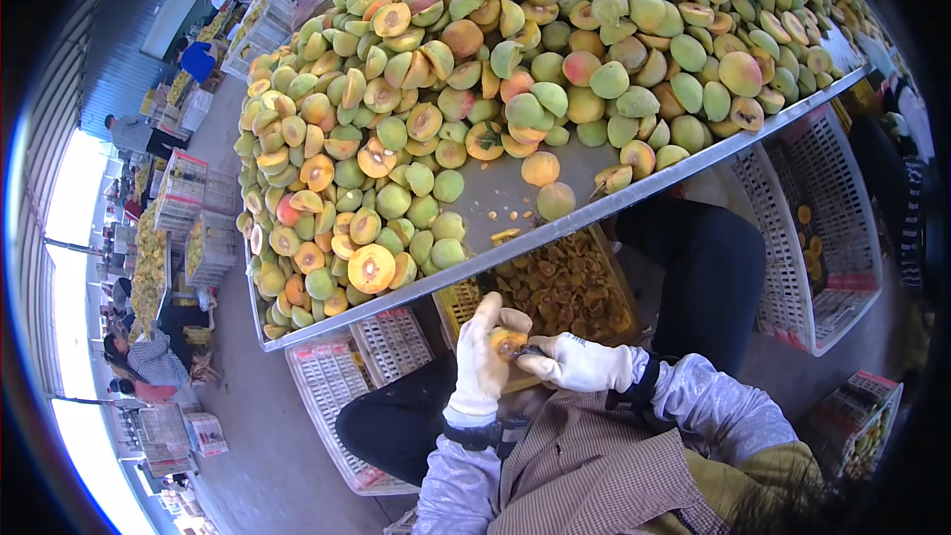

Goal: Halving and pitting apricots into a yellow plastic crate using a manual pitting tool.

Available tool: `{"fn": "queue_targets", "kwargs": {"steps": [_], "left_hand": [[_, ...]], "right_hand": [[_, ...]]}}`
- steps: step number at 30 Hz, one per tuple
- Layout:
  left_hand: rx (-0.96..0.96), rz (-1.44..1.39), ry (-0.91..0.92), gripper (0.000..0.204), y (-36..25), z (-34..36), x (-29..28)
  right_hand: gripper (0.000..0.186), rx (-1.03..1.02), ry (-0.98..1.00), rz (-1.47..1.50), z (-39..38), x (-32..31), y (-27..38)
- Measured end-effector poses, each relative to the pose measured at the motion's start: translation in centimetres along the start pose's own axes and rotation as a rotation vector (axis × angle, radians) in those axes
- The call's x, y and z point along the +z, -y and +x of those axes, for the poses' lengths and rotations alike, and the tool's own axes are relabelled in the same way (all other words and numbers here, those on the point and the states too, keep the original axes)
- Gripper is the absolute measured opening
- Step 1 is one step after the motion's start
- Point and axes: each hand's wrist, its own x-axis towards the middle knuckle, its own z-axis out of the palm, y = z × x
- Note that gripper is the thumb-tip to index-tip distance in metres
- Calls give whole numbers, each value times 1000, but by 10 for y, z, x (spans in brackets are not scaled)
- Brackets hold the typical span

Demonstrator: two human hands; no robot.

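Note:
Both my hands wear white gloves and meet low over my lap, just in front of the table edge. My left hand [482, 352] pinches an orange-fleshed stone-fruit half [508, 343], an apricot or a peach. In my right hand [582, 364] is a small dark tool [531, 351], its tip at the fruit; the gloves hide its exact kind. Beyond my hands, a yellow crate [628, 309] holds many brownish-orange fruit pieces. A large heap of green and orange fruit halves [393, 200] covers most of the metal-edged table [515, 183].
White perforated crates stand on the floor: one [332, 406] by my left leg, another [792, 267] to the right with a few fruit pieces, and a smaller one [872, 391] further right. The table's raised metal rim [584, 216] runs ahead of me. People and stacked crates [188, 193] are at far left.

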Motion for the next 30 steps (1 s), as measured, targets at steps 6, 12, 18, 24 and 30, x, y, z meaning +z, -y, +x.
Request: {"fn": "queue_targets", "kwargs": {"steps": [6, 12, 18, 24, 30], "left_hand": [[86, 126, -33, 46, 20, 0, 0], [180, 57, -117, 48, 57, 2, -5], [69, -18, -46, 50, 52, 2, -9], [85, 19, -38, 48, 47, 0, -6], [-80, -673, -79, 42, 35, 17, 15]], "right_hand": [[60, 207, 220, 303, 4, 1, -16], [59, 50, 56, 101, 8, 16, -32], [61, 191, 234, 314, 3, 9, -21], [54, 244, 343, 628, -3, 10, -21], [56, 325, 492, 1279, 4, 2, -31]]}}
